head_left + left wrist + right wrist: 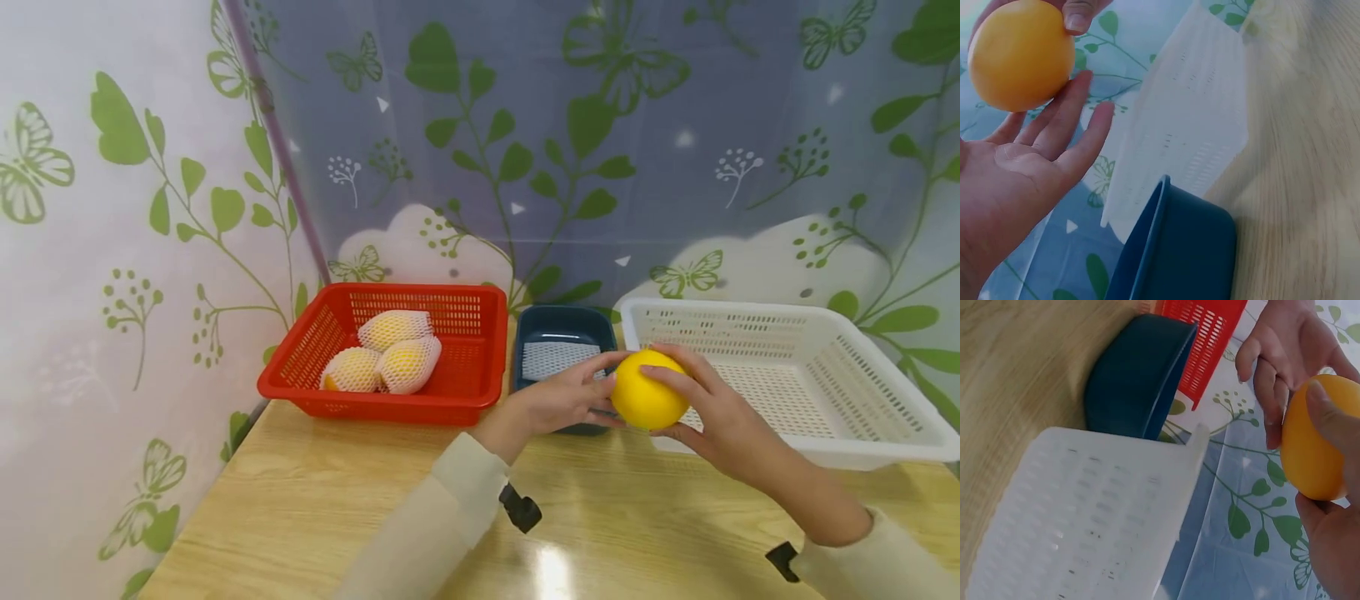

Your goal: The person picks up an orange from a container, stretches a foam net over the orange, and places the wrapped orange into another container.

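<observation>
My right hand (726, 417) grips a smooth, round yellow fruit (649, 389), thumb below and fingers over its top. The fruit is bare and held up in front of the white basket's left end. From the other side, my left hand (562, 400) reaches up to it, fingertips right at its skin. The left wrist view shows that hand's palm (1016, 169) turned up, with fingers extended under the fruit. Behind the left hand stands a dark blue bin (566, 315) with a white foam net (558, 360) lying in it.
At the left sits a red basket (471, 367) with three yellow fruits (408, 364) in white foam nets. A white basket (810, 315) stands at the right. All three containers rest on a wooden table (300, 517) before a patterned curtain (487, 225).
</observation>
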A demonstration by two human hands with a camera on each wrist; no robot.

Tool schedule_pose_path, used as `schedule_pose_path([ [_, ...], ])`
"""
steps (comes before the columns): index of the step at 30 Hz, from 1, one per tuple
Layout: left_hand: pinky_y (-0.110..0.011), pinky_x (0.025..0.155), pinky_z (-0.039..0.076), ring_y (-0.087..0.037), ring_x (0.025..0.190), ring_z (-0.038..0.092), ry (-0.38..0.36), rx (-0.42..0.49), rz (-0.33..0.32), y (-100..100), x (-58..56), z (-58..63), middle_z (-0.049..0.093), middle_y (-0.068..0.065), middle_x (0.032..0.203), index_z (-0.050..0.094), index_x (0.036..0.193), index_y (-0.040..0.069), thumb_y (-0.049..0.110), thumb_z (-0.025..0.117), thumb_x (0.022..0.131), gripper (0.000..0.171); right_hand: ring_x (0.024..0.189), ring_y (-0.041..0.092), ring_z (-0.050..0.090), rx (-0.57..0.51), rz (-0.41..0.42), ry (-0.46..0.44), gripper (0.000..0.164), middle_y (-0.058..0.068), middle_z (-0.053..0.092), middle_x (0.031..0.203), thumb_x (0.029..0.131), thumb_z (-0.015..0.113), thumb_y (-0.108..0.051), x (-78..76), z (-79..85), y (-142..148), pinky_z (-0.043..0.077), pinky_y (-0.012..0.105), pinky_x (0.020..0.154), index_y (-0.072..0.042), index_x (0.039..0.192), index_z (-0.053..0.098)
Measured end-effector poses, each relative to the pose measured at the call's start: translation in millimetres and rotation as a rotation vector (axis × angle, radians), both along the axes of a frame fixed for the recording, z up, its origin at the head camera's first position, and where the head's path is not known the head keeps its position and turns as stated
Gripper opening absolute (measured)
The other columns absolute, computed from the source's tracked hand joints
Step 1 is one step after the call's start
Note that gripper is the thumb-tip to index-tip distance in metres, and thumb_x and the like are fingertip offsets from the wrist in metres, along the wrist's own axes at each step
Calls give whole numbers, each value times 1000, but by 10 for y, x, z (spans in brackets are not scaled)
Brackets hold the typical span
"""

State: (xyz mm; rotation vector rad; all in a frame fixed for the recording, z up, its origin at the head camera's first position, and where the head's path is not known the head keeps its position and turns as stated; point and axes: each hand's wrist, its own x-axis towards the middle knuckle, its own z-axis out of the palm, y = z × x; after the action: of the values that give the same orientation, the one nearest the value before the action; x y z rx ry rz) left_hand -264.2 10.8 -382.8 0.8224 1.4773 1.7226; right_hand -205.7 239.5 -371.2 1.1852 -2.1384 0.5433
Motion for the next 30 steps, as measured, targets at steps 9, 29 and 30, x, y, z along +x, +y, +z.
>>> schedule_pose_path([
  [9,-44,99,48,-22,101,61,-37,-50,143,-46,89,23,57,-12,125,34,147,18,8,50,100,50,132,25,42,35,-57,-70,68,15,35,151,93,42,-58,49,-89,-85,35,15,104,-10,140,47],
  [29,-22,96,47,-17,122,47,801,-227,581,-242,483,-58,39,-1,146,32,148,19,20,84,77,87,114,15,56,-777,139,-1382,70,25,20,149,100,56,-19,204,17,-517,49,25,95,-7,153,12],
  [30,-22,95,47,-17,122,48,786,-229,573,-257,487,-62,39,-2,146,32,148,20,21,83,78,87,114,16,56,-772,124,-1385,71,26,20,150,99,57,-18,200,6,-524,49,26,95,-7,153,12],
])
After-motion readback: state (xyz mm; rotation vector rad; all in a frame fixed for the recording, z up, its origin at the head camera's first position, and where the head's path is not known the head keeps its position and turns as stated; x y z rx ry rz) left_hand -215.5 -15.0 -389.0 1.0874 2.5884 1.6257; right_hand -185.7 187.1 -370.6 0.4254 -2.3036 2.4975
